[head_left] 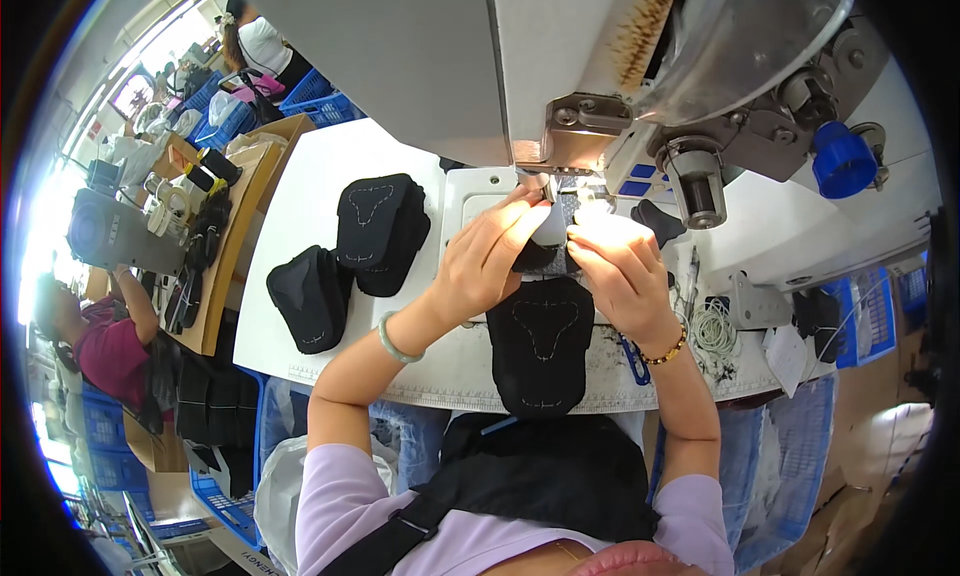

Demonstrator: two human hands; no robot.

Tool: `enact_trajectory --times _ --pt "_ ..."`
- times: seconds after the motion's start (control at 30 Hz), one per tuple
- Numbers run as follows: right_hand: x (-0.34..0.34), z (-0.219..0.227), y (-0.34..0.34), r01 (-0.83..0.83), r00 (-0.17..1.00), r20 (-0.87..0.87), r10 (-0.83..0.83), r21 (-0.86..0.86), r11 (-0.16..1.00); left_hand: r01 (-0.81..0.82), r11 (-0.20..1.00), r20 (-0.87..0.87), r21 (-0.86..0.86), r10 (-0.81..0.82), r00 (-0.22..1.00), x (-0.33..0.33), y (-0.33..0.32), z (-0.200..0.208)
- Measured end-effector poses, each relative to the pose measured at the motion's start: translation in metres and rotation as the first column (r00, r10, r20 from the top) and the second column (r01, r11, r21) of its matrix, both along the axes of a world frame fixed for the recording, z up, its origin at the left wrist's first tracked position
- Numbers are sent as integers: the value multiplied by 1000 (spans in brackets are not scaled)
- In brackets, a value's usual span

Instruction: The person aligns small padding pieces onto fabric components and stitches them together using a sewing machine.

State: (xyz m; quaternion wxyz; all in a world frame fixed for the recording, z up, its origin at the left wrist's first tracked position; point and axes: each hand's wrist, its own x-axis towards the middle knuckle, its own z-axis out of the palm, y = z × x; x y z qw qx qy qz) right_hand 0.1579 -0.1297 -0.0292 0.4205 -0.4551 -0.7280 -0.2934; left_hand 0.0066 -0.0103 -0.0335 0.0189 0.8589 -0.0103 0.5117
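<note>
Under the lit needle area of an industrial sewing machine [585,141], my two hands work close together. My left hand [485,251] has its fingers pinched on a small black fabric piece [545,258] with a pale grey part. My right hand [625,271] pinches the right side of that piece; glare and the fingers hide its exact edges. Just below the hands lies a stack of black shaped fabric panels [540,351] with light stitched or chalked outlines. To the left, a taller pile of the same panels [380,226] stands beside a smaller pile [308,301].
Right of my right hand lie blue-handled thread snips [633,361], a coil of white cord [713,331] and a dark scrap [658,221]. A blue machine knob [843,161] juts out at upper right. Blue crates [780,466] stand below; another person [105,336] sits at far left.
</note>
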Motion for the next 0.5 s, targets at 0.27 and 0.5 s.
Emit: enact_trajectory --times 0.27,0.5 --pt "-1 4 4 57 998 -39 -58 -47 997 30 999 34 21 -31 999 8 15 -4" --pt "-6 5 6 137 989 -43 -139 -40 990 38 999 68 33 -40 997 11 25 -3"
